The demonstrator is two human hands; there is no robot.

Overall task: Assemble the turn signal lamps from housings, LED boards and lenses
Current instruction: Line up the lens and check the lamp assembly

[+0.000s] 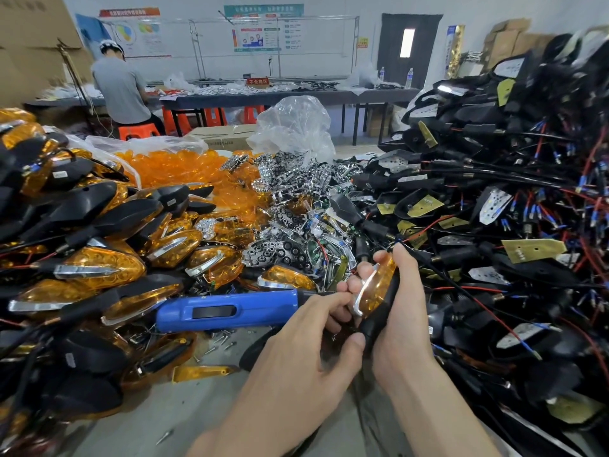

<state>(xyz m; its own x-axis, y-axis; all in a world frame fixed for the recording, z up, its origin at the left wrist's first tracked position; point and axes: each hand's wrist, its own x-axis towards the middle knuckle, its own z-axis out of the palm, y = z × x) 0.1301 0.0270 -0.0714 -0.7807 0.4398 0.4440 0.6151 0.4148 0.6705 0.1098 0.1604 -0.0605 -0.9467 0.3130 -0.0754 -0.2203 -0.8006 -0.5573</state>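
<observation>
Sign (pixel 257 81) "不合格区" far behind amber lamp (pixel 375 291)

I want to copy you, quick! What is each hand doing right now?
Left hand: closed, fingers and thumb gripping the lower end of the amber turn signal lamp.
Right hand: closed, fingers wrapped round the same lamp.

Near centre, one turn signal lamp (pixel 379 291), stood on end, amber lens and chrome trim facing left, black housing behind. Left, heaped finished lamps (pixel 99 268). Far centre, loose amber lenses (pixel 171 166). Right, piled wired housings (pixel 461 206) holding LED boards (pixel 534 249).
</observation>
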